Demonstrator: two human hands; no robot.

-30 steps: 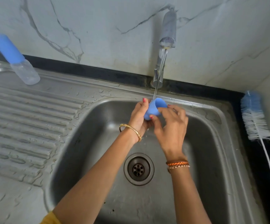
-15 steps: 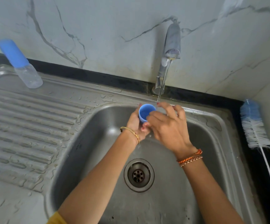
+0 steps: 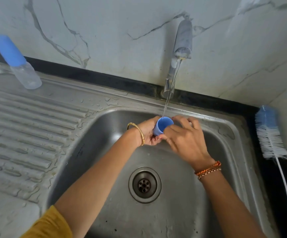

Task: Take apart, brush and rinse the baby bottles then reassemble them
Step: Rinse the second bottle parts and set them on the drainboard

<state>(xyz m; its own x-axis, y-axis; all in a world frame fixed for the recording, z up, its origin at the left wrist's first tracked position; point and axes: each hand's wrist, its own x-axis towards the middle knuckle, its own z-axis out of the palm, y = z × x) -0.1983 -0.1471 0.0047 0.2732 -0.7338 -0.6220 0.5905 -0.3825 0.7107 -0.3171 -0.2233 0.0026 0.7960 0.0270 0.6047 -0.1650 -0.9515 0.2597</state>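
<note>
Blue cap (image 3: 163, 126) stands nearly upright, open mouth tilted up toward the tap stream (image 3: 169, 95), pinched between left hand (image 3: 148, 133) and right hand (image 3: 185, 138) grip

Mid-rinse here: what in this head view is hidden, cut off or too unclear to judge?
- Blue cap: lower part hidden by left hand and right hand.
- Bottle brush: handle end cut off by the right edge.
- Baby bottle on the drainboard: blurred, cleanliness unclear.
</note>
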